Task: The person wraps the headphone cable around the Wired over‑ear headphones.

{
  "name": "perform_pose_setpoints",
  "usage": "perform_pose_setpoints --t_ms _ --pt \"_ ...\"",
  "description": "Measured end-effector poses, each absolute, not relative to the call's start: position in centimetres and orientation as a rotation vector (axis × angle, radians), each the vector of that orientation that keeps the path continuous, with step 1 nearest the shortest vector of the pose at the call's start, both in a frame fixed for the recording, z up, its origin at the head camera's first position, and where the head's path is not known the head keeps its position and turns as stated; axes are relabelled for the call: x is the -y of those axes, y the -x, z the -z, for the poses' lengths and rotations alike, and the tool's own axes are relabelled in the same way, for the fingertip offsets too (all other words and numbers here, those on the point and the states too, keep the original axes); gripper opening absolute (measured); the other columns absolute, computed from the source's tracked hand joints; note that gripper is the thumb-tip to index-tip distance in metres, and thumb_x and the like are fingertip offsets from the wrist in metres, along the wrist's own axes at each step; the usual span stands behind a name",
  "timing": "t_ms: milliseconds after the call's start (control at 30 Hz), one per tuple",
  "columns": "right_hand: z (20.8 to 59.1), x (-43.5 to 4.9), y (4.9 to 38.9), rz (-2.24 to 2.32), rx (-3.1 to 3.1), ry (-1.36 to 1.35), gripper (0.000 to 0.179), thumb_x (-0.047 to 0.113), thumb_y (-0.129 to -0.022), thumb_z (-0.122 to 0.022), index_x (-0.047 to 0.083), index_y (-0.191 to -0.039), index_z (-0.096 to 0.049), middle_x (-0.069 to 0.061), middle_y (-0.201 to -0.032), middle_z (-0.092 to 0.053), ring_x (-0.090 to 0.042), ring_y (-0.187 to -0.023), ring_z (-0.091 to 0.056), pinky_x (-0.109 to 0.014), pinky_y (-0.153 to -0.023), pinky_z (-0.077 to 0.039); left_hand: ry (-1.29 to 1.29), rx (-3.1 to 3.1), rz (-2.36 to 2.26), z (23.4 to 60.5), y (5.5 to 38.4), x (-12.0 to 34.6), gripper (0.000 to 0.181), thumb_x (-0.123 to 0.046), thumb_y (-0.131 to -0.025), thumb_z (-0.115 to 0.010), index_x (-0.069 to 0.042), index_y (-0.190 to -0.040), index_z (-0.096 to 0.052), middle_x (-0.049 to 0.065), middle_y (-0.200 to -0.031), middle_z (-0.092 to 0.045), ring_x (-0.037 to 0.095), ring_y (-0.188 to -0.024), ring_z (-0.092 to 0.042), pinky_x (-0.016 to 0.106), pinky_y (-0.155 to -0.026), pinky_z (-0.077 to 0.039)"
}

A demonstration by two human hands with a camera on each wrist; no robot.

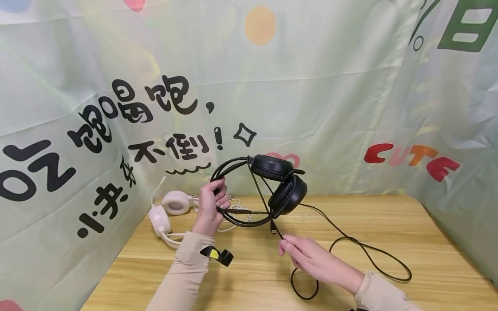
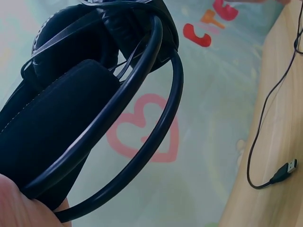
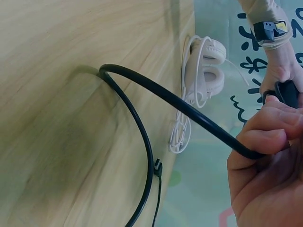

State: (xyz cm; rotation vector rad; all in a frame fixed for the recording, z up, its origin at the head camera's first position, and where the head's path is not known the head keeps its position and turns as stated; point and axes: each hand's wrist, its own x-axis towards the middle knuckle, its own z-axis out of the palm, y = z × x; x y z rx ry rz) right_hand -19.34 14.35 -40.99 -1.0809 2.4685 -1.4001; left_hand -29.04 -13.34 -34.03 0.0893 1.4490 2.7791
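Observation:
Black over-ear headphones (image 1: 288, 194) are held up above the wooden table, ear cups toward the right. My left hand (image 1: 212, 203) grips them by the headband (image 2: 142, 156), fingers curled round it. Lower and to the right, my right hand (image 1: 313, 257) pinches the black cable (image 1: 277, 229); in the right wrist view the cable (image 3: 184, 109) runs into the curled fingers (image 3: 265, 137). One stretch of cable crosses the ear cups. A black USB plug (image 2: 286, 169) on the cable shows in the left wrist view, close to the tabletop.
White headphones (image 1: 160, 218) with a thin microphone arm and a coiled white cable (image 1: 237, 211) lie at the table's back left. Loops of the black cable (image 1: 373, 248) spread over the right side of the wooden table (image 1: 420, 224). A printed cloth (image 1: 311, 108) hangs behind and at both sides.

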Motion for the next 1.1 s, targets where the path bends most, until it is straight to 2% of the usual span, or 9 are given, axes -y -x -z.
perform_pose_setpoints --t_ms 433,1100 --pt "41.1 -14.5 19.6 1.378 -2.477 1.026 0.030 0.024 -0.119 -0.037 0.020 -0.105 -0.063 0.016 -0.064 -0.045 0.004 -0.052 -0.042 -0.021 -0.046 -0.040 -0.142 -1.370 -2.772 33.7 28.6 13.1 0.036 -0.014 -0.104 -0.049 -0.020 -0.071 -0.037 -0.012 -0.052 -0.026 0.001 -0.039 -0.023 0.014 -0.038 -0.019" --pt "42.3 -15.4 20.4 1.388 -2.419 1.036 0.030 0.021 -0.119 -0.037 0.017 -0.107 -0.065 0.015 -0.064 -0.046 0.005 -0.050 -0.040 -0.020 -0.043 -0.037 -0.157 -1.373 -2.705 34.3 28.2 13.5 0.039 -0.013 -0.106 -0.046 -0.020 -0.068 -0.036 -0.012 -0.051 -0.024 0.001 -0.039 -0.023 0.014 -0.038 -0.019"
